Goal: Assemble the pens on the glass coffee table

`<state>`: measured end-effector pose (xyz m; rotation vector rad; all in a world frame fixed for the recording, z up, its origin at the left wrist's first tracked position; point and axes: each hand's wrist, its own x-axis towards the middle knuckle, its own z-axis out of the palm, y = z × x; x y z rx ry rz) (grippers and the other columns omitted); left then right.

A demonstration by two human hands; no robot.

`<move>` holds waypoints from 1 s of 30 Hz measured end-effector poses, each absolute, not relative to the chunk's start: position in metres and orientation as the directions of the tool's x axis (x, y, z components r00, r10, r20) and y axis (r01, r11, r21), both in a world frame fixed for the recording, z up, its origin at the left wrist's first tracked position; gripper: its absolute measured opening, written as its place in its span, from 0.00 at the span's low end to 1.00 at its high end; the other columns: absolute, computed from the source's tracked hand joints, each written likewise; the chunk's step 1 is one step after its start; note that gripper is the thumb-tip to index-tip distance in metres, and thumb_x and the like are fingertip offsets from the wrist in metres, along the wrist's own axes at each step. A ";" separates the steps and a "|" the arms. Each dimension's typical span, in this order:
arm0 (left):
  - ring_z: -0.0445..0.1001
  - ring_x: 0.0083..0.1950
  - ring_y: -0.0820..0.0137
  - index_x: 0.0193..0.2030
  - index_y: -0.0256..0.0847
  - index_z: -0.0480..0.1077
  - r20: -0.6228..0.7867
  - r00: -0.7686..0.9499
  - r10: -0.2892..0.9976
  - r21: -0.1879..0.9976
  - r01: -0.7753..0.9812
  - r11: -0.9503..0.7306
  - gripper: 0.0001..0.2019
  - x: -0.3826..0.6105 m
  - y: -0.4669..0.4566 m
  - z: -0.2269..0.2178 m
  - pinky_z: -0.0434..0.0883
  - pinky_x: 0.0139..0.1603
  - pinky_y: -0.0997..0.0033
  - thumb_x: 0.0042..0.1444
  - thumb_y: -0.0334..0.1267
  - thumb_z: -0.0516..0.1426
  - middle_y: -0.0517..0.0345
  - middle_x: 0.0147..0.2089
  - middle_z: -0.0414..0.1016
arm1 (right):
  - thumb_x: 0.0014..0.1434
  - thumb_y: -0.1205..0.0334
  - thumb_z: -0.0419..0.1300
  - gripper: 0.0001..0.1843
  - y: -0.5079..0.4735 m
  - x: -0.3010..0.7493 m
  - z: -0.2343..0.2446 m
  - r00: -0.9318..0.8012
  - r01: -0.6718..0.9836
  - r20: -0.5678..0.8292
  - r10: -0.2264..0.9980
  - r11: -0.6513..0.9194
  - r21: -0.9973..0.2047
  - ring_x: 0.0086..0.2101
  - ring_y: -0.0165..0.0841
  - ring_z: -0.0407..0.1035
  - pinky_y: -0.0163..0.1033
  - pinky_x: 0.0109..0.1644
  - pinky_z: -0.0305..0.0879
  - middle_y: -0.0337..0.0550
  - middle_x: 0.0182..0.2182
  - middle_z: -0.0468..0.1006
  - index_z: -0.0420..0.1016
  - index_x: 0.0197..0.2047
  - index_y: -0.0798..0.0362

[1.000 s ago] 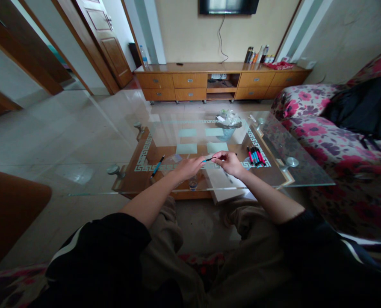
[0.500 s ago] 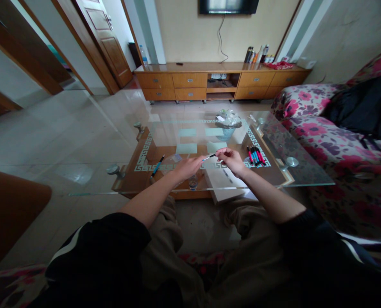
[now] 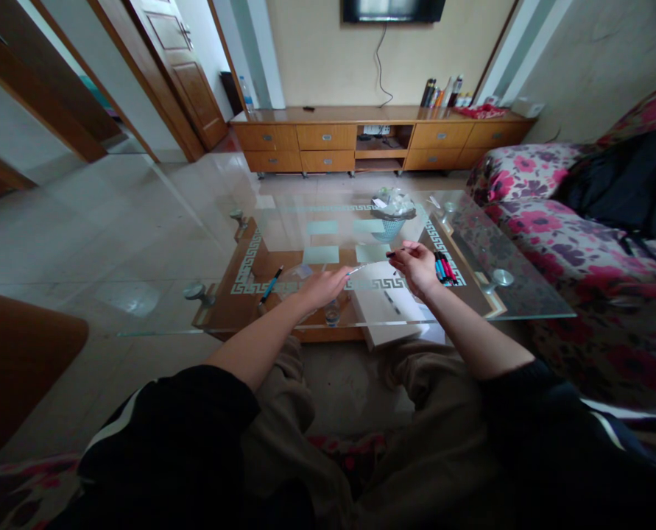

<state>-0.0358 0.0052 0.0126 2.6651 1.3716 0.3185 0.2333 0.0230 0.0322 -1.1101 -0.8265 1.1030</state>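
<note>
My left hand (image 3: 322, 285) pinches one end of a thin pale pen refill (image 3: 364, 268) over the glass coffee table (image 3: 526, 309). My right hand (image 3: 419, 266) is further right and holds a dark pen piece (image 3: 392, 253) between its fingertips, apart from the refill's tip. A bunch of red, blue and black pens (image 3: 445, 266) lies on the glass just right of my right hand. One blue pen (image 3: 271, 284) lies on the glass left of my left hand.
A white box (image 3: 388, 316) and a small jar (image 3: 333, 315) sit on the shelf under the glass. A full mesh wastebasket (image 3: 389, 221) shows beyond the table. A floral sofa (image 3: 554, 243) is at the right, a wooden TV cabinet (image 3: 328, 140) at the far wall.
Both hands held one pen together. My right hand has pulled away to the right with the dark piece, leaving the thin refill in my left hand.
</note>
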 end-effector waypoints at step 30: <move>0.81 0.46 0.62 0.66 0.48 0.65 0.126 0.553 0.824 0.208 0.797 -0.567 0.20 -0.033 0.004 0.012 0.72 0.45 0.67 0.75 0.48 0.41 0.51 0.49 0.82 | 0.51 0.68 0.64 0.22 0.039 0.305 -0.004 0.126 0.927 0.108 0.986 -0.078 -0.366 0.39 0.42 0.79 0.41 0.48 0.73 0.53 0.37 0.85 0.85 0.50 0.58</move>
